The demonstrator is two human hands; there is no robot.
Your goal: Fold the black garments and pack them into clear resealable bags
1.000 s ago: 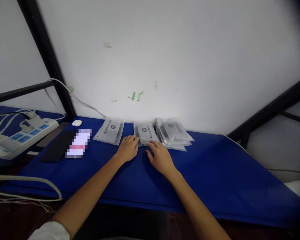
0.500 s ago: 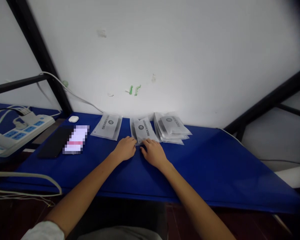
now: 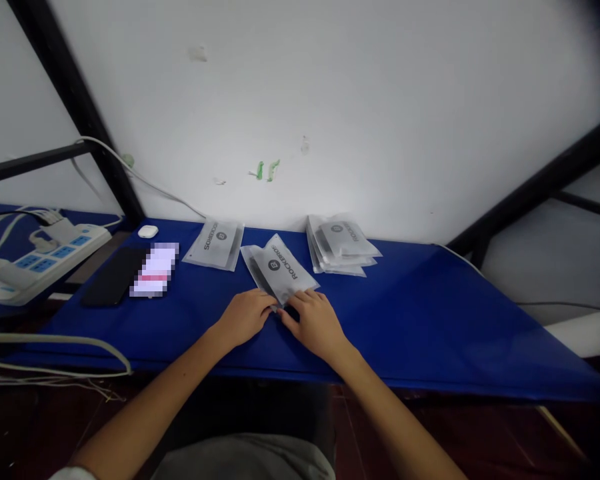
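A frosted plastic pouch (image 3: pixel 281 270) printed ROCKBROS lies tilted in the middle of the blue tabletop, its near corner between my hands. My left hand (image 3: pixel 245 317) has its fingers curled at that corner, closed on the pouch's edge. From the right, my right hand (image 3: pixel 316 321) grips the near edge, fingers on top and thumb toward the corner. Part of that edge is hidden by the fingers. Behind and to the left lies a single similar pouch (image 3: pixel 217 245). A stack of such pouches (image 3: pixel 344 241) rests to the right, near the wall.
On the left are a phone with a lit, blurred screen (image 3: pixel 156 270), a dark flat object (image 3: pixel 115 277) and a small white case (image 3: pixel 148 231). A white power strip (image 3: pixel 45 260) with cables stands farther left. Black metal bars (image 3: pixel 540 180) slant up at both sides; a white wall (image 3: pixel 370 120) closes the back.
The middle pouch has come nearer to me and turned, its far end swinging left. Both hands moved toward me with it. The other pouches stay in place; the camera view has shifted slightly.
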